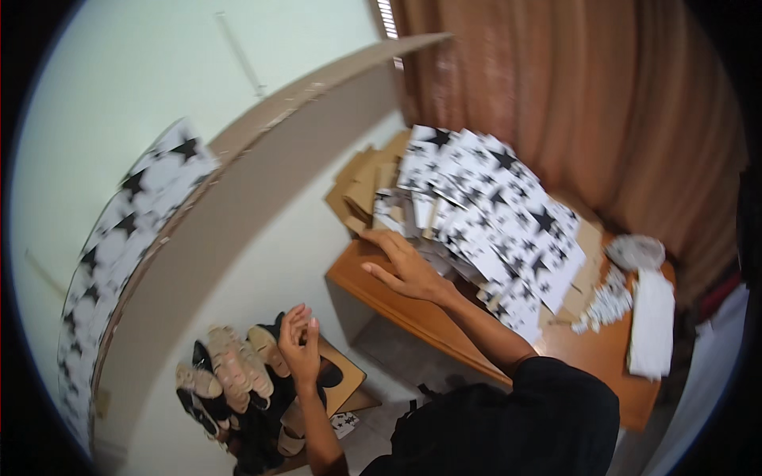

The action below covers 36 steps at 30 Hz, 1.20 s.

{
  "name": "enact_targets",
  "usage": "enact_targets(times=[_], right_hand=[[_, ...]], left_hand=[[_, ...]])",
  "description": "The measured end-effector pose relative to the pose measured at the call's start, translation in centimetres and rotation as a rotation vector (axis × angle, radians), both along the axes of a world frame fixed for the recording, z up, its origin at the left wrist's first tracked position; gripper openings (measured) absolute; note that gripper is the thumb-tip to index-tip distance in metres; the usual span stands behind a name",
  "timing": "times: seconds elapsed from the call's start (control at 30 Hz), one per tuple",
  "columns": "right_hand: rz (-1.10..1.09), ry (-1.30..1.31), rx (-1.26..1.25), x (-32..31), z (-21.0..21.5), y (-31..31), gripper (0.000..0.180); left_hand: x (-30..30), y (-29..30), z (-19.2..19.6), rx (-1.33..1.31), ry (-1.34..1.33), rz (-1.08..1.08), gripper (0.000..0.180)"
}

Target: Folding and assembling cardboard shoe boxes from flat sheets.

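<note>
Star-printed sheets, white and flat with black star shapes, lie fanned in an overlapping heap on the wooden table, mixed with brown cardboard pieces at the far edge. Right hand rests on the near edge of this heap, fingers spread and loosely extended, palm down, touching the sheets without a closed grasp. Left hand is raised apart from the table, fingers curled together near the thumb; whether anything is pinched between them cannot be told. Below it, pale sandals and dark shoes sit on a low rack. A large cardboard panel, smooth brown with a star-printed face, stands tilted at left. White folded cloth lies on the table's right end.
</note>
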State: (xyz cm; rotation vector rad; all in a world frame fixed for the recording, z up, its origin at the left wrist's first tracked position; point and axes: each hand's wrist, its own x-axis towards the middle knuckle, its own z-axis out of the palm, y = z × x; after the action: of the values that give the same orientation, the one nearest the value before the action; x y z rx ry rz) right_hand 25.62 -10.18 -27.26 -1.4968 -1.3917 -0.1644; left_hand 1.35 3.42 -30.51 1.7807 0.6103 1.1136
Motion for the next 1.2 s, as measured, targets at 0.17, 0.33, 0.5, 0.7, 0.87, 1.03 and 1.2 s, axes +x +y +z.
enact_targets(times=[0.17,0.33,0.5,0.7,0.87,1.03,1.2], right_hand=[[-0.253,0.27,-0.291,2.1,-12.7,-11.1,0.051],[-0.524,0.389,-0.435,0.4,-19.6,-22.8,0.05],[-0.776,0.553,-0.428,0.4,-22.8,-31.4,0.048],[-0.847,0.667,-0.378,2.7,-25.3,-38.1,0.047],[-0.836,0.687,-0.215,6.8,-27.1,-41.9,0.041],[-0.82,0.643,-0.25,11.3,-27.8,-42.5,0.039],[-0.839,0.668,-0.221,15.5,-28.9,-41.8,0.039]], left_hand=[[4.4,-2.6,-11.6,-0.383,0.108,-0.255,0.028],[8.9,-9.5,-16.2,-0.664,0.374,-0.526,0.024],[13.4,-15.7,-17.7,-0.646,0.532,-0.703,0.024],[19.4,-21.8,-21.3,-0.552,0.465,-0.816,0.024],[25.4,-25.9,-23.6,-0.399,0.414,-0.83,0.028],[31.6,-27.5,-23.7,-0.287,0.465,-0.76,0.03],[35.2,-28.2,-24.6,-0.19,0.51,-0.648,0.036]])
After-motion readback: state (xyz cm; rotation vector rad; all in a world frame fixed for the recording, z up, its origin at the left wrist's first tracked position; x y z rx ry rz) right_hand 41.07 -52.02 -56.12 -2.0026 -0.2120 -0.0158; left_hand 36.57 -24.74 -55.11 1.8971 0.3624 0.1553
